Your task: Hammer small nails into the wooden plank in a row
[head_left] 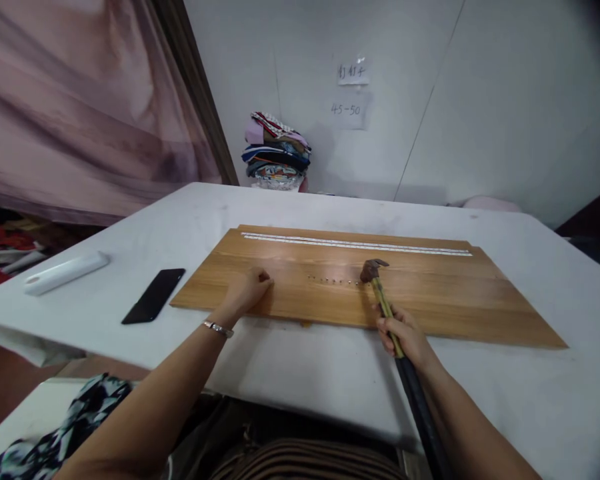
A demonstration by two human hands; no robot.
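Observation:
A long wooden board [430,293] lies on the white table [300,207]. A row of several small nails [333,281] stands in its middle. My right hand [405,337] is closed round the handle of a claw hammer [373,271], whose rusty head rests on the board at the right end of the nail row. My left hand [247,290], fingers curled into a loose fist, presses on the board left of the nails. A bracelet sits on that wrist.
A white strip [355,244] runs along the board's far edge. A black phone [154,295] and a white oblong object [65,272] lie on the table at left. Folded clothes [276,152] are stacked against the wall, under two paper notes.

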